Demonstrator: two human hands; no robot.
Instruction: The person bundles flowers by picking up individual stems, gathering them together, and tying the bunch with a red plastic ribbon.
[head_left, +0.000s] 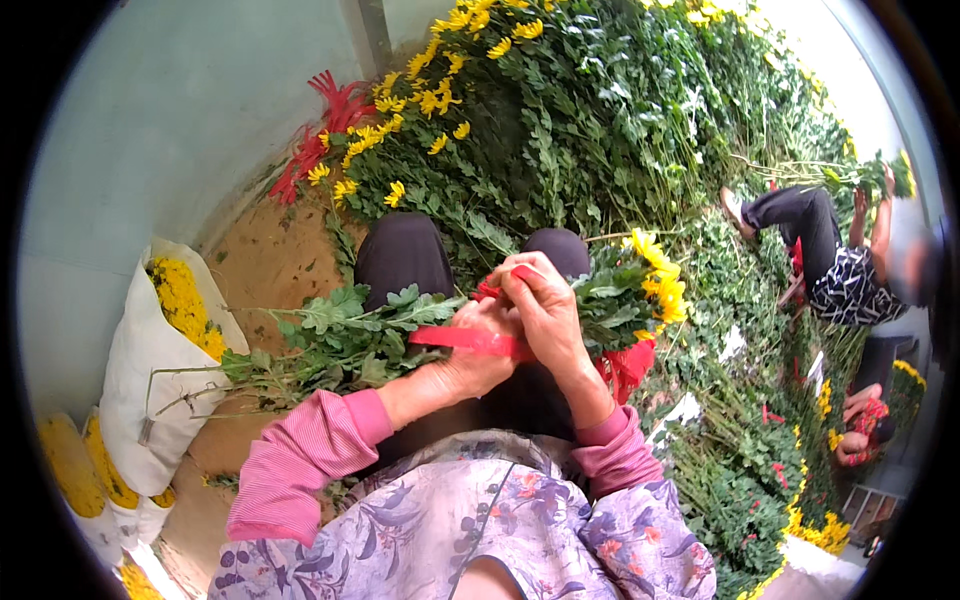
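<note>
- Head view is showing the person sitting among cut flowers, with a bunch of yellow chrysanthemums [440,320] lying across the lap, stems pointing to the person's left and blooms to the right.
- The left hand [465,365] is closing around the bunch's middle from below, fingers curled on the stems and on a flat red ribbon [465,340].
- The right hand [540,310] is pressing down on top, thumb and fingertips pinching the ribbon's short end just above the stems.
- The ribbon is looking smooth, thin and glossy, like plastic strip; the stems are thin and stiff, the leaves lobed, matte and crowded.
- The flower heads [655,280] are small, dense and many-petalled, sticking out past the right knee.
- As a judgement: the slick ribbon could be slipping out of the pinch if either grip is easing, and the loop would be loosening round the springy stems.
- Pulling too hard could be crushing leaves or snapping a thin stem; the blooms hanging free could be brushing the heap beside them.
- A great heap of loose chrysanthemums [600,120] is filling the ground ahead, with spare red ribbons [320,130] lying by the pale wall.
- Finished bunches in white paper sleeves [150,370] are leaning at the left; another person [840,270] is working at the far right.
</note>
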